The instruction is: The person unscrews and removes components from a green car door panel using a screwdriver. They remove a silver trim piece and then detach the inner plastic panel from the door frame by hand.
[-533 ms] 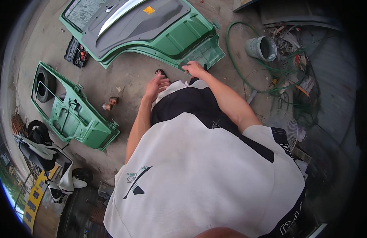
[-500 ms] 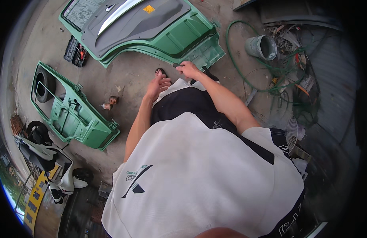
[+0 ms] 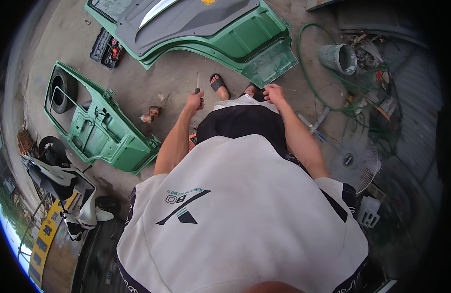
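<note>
My left hand (image 3: 194, 101) is closed around the dark handle of a screwdriver (image 3: 197, 84), whose thin shaft points away from me. My right hand (image 3: 275, 94) has its fingers curled together by the near corner of a large green vehicle door (image 3: 268, 62). Whether it touches that corner or pinches something small, I cannot make out. Grey trim (image 3: 191, 24) covers much of this door, which lies on the floor ahead of my feet.
Further left lie a second green door (image 3: 125, 149), a tyre (image 3: 64, 92), an open tool case (image 3: 107, 48) and rusty cans (image 3: 150, 115). A scooter (image 3: 84, 195) stands lower left. Rightward are a bucket (image 3: 338, 59), a green hose (image 3: 300, 53) and a fan (image 3: 355, 161).
The screwdriver has passed from my right hand to my left, which was open before. My right hand has moved right, toward the door's corner. The view has shifted too.
</note>
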